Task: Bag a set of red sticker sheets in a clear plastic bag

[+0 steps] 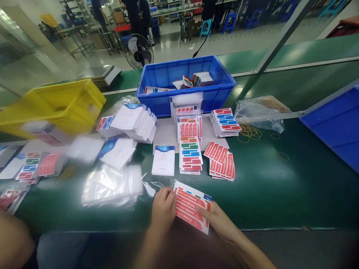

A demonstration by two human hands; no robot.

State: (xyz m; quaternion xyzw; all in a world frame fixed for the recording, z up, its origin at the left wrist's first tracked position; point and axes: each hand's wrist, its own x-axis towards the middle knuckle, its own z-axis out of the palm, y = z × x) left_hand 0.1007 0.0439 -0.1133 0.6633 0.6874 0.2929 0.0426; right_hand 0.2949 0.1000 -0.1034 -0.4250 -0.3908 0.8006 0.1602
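Observation:
Near the table's front edge, my right hand (217,216) grips a set of label cards (190,213), red "Max Level" stickers uppermost, by its right side. My left hand (164,207) has its fingers bent at the left edge of the cards, beside a crinkled clear plastic bag. Beyond them lie a stack of white leaflets (163,161), a stack of multicoloured label sheets (190,155) and a fanned pile of red stickers (221,160). Clear plastic bags (113,185) are piled at the left.
A blue bin (185,93) with cards stands behind the stacks, a yellow bin (56,106) at the left and another blue bin (333,127) at the right. Rubber bands (249,132) lie near a plastic bag (260,110). Another person's arm (14,239) shows lower left.

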